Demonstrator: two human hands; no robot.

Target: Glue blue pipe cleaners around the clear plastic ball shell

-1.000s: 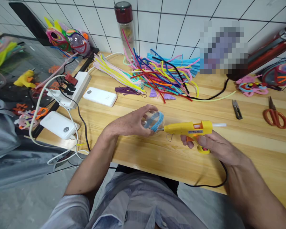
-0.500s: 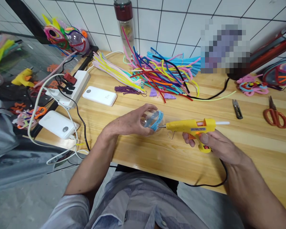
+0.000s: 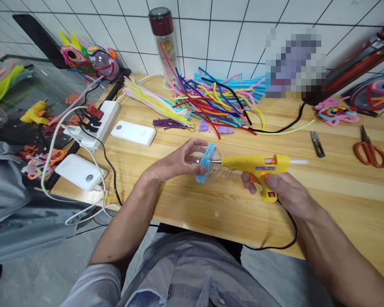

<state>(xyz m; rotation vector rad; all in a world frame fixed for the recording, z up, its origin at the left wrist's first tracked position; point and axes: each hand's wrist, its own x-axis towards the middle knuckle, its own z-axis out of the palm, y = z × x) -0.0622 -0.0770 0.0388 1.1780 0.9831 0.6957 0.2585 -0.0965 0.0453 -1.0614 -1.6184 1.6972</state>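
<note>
A clear plastic ball (image 3: 216, 170) with a light blue fuzzy band (image 3: 206, 163) around it sits in my left hand (image 3: 185, 158), whose fingers and thumb curl round its left side. My right hand (image 3: 284, 192) is wrapped round the handle of a yellow hot glue gun (image 3: 243, 164), fingers at its orange trigger. The gun's metal nozzle points left and meets the ball close to the blue band; whether it touches the band I cannot tell. A translucent glue stick (image 3: 299, 162) juts from the gun's back end.
Behind the hands lie many coloured pipe cleaners (image 3: 217, 102) and a purple tassel (image 3: 171, 123). White power banks (image 3: 133, 132) and a power strip (image 3: 107, 121) with cables are at left. Small snips (image 3: 317, 144) and orange-handled scissors (image 3: 369, 149) lie at right. A bottle (image 3: 163, 38) stands by the wall.
My left hand has turned the ball, so the blue band now stands more upright. The glue gun has shifted slightly left, its nozzle further over the ball.
</note>
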